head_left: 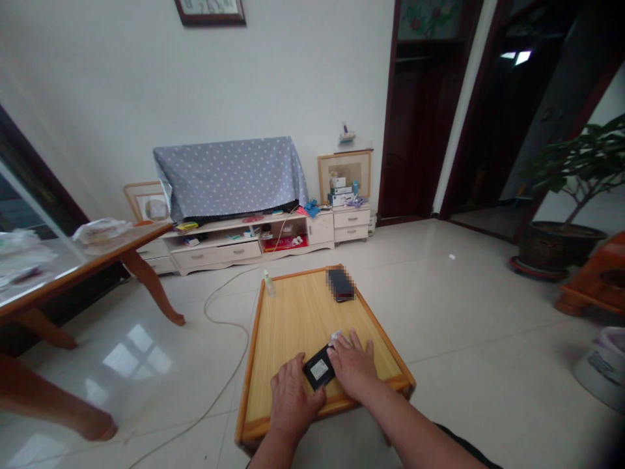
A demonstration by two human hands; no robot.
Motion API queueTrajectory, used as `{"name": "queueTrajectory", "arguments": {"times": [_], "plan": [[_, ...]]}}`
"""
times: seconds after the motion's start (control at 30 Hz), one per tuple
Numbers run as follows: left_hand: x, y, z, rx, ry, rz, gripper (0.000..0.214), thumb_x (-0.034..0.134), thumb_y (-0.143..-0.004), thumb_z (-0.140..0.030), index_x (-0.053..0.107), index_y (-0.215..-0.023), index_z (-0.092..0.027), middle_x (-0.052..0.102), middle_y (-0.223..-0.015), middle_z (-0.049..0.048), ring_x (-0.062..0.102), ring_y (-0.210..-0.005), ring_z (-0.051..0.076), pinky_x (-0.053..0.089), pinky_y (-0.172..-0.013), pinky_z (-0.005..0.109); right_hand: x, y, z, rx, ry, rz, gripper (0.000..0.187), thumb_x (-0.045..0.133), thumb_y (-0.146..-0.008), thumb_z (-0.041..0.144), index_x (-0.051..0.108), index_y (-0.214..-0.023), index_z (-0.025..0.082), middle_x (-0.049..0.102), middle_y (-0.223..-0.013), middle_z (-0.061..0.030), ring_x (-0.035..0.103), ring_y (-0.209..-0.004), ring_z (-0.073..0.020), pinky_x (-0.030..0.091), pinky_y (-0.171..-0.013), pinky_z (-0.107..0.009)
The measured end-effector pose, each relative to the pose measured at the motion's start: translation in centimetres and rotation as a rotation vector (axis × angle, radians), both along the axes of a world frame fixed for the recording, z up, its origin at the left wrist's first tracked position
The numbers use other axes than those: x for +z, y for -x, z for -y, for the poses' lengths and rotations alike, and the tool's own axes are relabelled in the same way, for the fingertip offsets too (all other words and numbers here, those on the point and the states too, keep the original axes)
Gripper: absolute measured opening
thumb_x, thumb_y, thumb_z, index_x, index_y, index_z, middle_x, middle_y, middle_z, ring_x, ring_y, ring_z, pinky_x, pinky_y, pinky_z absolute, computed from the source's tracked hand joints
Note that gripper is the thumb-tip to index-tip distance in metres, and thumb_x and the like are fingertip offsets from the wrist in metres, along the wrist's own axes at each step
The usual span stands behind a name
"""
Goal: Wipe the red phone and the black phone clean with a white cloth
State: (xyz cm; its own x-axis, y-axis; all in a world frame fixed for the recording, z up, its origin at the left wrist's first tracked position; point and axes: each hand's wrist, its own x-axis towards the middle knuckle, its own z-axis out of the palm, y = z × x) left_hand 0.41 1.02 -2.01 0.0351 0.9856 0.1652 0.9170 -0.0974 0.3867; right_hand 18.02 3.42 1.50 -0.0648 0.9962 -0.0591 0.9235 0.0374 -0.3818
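A flat black rectangular device (316,369) with a white label lies at a slant on the small wooden table (297,319). My left hand (293,393) grips its left end, fingers at the far edge and thumb at the near edge. My right hand (352,365) lies over its right end, fingers stretched forward. A bit of crumpled white tissue (336,336) shows at the right hand's fingertips; the rest of it is hidden beneath the hand. The device's exact kind cannot be made out.
A small clear bottle (269,285) stands at the table's far left corner. A dark, partly pixelated object (340,284) lies near the far right edge. Beyond is a low white cabinet (215,256); a larger wooden-legged table (146,260) stands left. A cable (229,322) crosses the floor.
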Motion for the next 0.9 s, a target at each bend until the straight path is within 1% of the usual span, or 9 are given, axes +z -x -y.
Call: {"name": "queueTrajectory", "arguments": {"times": [0.1, 0.17, 0.33, 0.4, 0.57, 0.63, 0.77, 0.83, 0.9], "plan": [[-0.1, 0.1, 0.0, -0.015, -0.018, 0.0, 0.065, 0.06, -0.078, -0.034, 0.044, -0.138, -0.017, 0.059, -0.131, 0.0127, 0.05, -0.126, 0.025, 0.031, -0.106, 0.039, -0.5, 1.2, 2.4, 0.182, -0.023, -0.058, 0.054, 0.017, -0.103, 0.049, 0.049, -0.144, 0.034, 0.044, -0.154, 0.0009, 0.013, -0.151, -0.0294, 0.003, -0.117, -0.064], [-0.1, 0.0, 0.0, -0.016, -0.029, -0.006, 0.06, 0.057, -0.081, -0.033, 0.045, -0.138, -0.017, 0.059, -0.131, 0.0126, 0.05, -0.126, 0.025, 0.031, -0.106, 0.039, -0.5, 1.3, 3.1, 0.24, -0.028, -0.076, 0.054, 0.016, -0.103, 0.049, 0.05, -0.143, 0.035, 0.045, -0.153, 0.0015, 0.013, -0.151, -0.0288, 0.002, -0.118, -0.063], [0.2, -0.2, -0.1, 0.002, 0.013, -0.032, 0.072, 0.068, -0.069, -0.036, 0.047, -0.137, -0.019, 0.06, -0.132, 0.0122, 0.049, -0.127, 0.028, 0.031, -0.106, 0.04, 0.6, -0.7, 1.2, 0.002, 0.012, 0.001, 0.053, 0.018, -0.103, 0.046, 0.051, -0.142, 0.033, 0.041, -0.156, 0.001, 0.013, -0.151, -0.0336, 0.003, -0.114, -0.07], [0.2, -0.2, -0.1, -0.003, 0.014, -0.039, 0.072, 0.068, -0.07, -0.035, 0.047, -0.137, -0.019, 0.059, -0.132, 0.0121, 0.048, -0.128, 0.028, 0.03, -0.107, 0.04, 0.9, -0.8, 1.1, -0.03, 0.012, -0.001, 0.053, 0.018, -0.103, 0.046, 0.051, -0.142, 0.033, 0.042, -0.155, 0.0003, 0.014, -0.15, -0.0339, 0.004, -0.114, -0.069], [0.1, -0.1, 0.0, -0.019, 0.034, -0.067, 0.064, 0.056, -0.076, -0.021, 0.044, -0.139, -0.019, 0.057, -0.137, 0.0117, 0.047, -0.13, 0.024, 0.029, -0.108, 0.038, 0.5, 1.3, 4.7, 0.268, -0.073, -0.141, 0.052, 0.019, -0.104, 0.047, 0.057, -0.136, 0.034, 0.052, -0.148, -0.0011, 0.018, -0.15, -0.0311, 0.003, -0.118, -0.063], [0.4, -0.2, 0.1, -0.012, 0.045, -0.076, 0.064, 0.055, -0.076, -0.019, 0.043, -0.139, -0.02, 0.057, -0.137, 0.0114, 0.047, -0.13, 0.023, 0.029, -0.107, 0.037, 0.6, 1.3, 5.3, 0.317, -0.078, -0.163, 0.053, 0.017, -0.104, 0.047, 0.06, -0.132, 0.035, 0.054, -0.146, 0.0002, 0.019, -0.15, -0.0308, 0.003, -0.117, -0.064], [1.0, -0.5, 0.2, -0.006, 0.034, -0.066, 0.065, 0.062, -0.076, -0.035, 0.046, -0.138, -0.019, 0.058, -0.134, 0.0121, 0.048, -0.128, 0.026, 0.031, -0.107, 0.039, 1.2, -1.1, 3.1, 0.126, -0.022, -0.1, 0.053, 0.017, -0.104, 0.047, 0.062, -0.13, 0.035, 0.054, -0.146, 0.0012, 0.02, -0.149, -0.0335, 0.002, -0.115, -0.069], [1.0, -0.6, 0.2, -0.008, 0.011, -0.068, 0.067, 0.064, -0.074, -0.035, 0.047, -0.137, -0.019, 0.059, -0.133, 0.0115, 0.049, -0.128, 0.027, 0.031, -0.106, 0.039, 1.5, -2.1, 2.1, 0.006, -0.01, -0.055, 0.053, 0.018, -0.103, 0.047, 0.061, -0.132, 0.034, 0.052, -0.148, 0.0005, 0.019, -0.149, -0.0338, 0.002, -0.114, -0.07], [0.9, -0.6, 0.2, -0.008, -0.008, -0.074, 0.066, 0.064, -0.074, -0.035, 0.048, -0.136, -0.019, 0.059, -0.133, 0.0114, 0.049, -0.128, 0.027, 0.031, -0.106, 0.04, 1.5, -2.1, 2.2, -0.015, -0.004, -0.038, 0.053, 0.019, -0.103, 0.048, 0.06, -0.133, 0.033, 0.052, -0.148, -0.0003, 0.018, -0.15, -0.0335, 0.003, -0.115, -0.069]]}}
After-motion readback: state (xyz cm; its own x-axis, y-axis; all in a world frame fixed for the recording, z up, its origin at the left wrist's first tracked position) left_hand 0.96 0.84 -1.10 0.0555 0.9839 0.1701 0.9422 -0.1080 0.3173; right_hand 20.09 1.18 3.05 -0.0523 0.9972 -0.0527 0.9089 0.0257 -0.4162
